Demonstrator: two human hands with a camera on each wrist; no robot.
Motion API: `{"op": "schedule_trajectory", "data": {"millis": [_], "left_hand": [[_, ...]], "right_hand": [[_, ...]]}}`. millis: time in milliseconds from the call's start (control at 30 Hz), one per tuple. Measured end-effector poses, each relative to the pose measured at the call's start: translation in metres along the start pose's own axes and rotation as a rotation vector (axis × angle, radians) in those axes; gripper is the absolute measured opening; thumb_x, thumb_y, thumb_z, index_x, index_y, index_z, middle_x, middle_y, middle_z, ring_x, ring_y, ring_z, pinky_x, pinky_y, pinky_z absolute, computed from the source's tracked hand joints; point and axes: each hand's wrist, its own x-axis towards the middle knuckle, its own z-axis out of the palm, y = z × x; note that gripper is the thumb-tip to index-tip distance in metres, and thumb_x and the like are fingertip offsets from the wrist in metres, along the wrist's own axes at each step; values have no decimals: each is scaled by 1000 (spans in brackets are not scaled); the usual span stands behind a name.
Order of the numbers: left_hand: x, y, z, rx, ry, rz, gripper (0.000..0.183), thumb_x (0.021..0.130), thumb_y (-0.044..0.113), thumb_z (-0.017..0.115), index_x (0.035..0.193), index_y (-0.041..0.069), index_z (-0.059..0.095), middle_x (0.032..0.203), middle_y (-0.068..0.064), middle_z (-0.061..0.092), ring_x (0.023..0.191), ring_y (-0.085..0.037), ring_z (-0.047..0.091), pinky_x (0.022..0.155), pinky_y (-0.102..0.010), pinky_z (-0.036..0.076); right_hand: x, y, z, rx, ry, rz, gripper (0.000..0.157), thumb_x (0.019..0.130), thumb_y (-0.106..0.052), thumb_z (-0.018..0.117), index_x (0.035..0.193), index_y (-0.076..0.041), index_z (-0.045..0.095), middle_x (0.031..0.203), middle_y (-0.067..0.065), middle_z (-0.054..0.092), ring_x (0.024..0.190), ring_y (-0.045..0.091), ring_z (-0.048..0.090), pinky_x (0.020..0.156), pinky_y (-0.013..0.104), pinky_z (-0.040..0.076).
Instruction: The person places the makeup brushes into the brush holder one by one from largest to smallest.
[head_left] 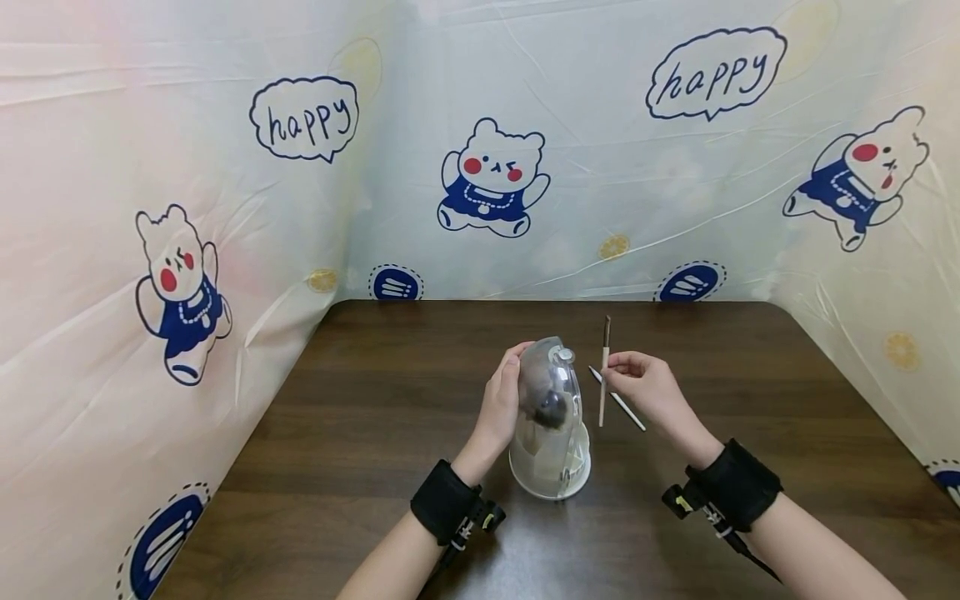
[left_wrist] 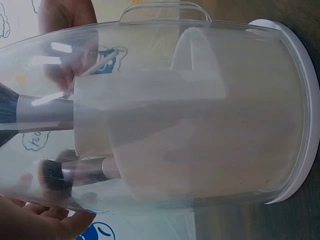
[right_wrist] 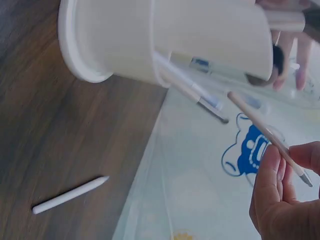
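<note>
A makeup brush holder (head_left: 551,467) with a clear domed cover and white base stands on the table. My left hand (head_left: 497,408) grips its upper left side, thumb toward me. Inside, a large dark-bristled brush (left_wrist: 45,112) and a shorter brush (left_wrist: 85,172) show through the clear wall. A slim brush (right_wrist: 192,92) leans from the holder's lower front cup in the right wrist view. Right of the holder, my right hand (head_left: 651,390) pinches a thin makeup brush (head_left: 602,404) between thumb and fingers, its tip pointing up and its handle end down, apart from the holder.
A white stylus-like pen (right_wrist: 70,196) lies on the dark wooden table (head_left: 375,433), just beneath my right hand. Cartoon-printed cloth (head_left: 585,183) hangs behind the table and along both sides.
</note>
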Motion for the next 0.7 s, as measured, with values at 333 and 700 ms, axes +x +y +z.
{"op": "schedule_trajectory", "data": {"millis": [333, 700], "left_hand": [[0, 0, 0, -7, 1, 2, 53, 102, 35, 17, 136, 9, 50, 139, -13, 53, 130, -30, 48, 107, -50, 35], [0, 0, 0, -2, -2, 1, 54, 102, 35, 16, 136, 9, 49, 139, -14, 53, 130, -30, 48, 108, -52, 34]], "right_hand": [[-12, 1, 17, 68, -115, -20, 25, 88, -5, 61, 104, 13, 56, 85, 1, 63, 74, 2, 62, 69, 20, 53], [-19, 14, 30, 24, -143, -36, 19, 84, -2, 61, 97, 11, 55, 84, 7, 62, 72, 0, 59, 66, 17, 51]]}}
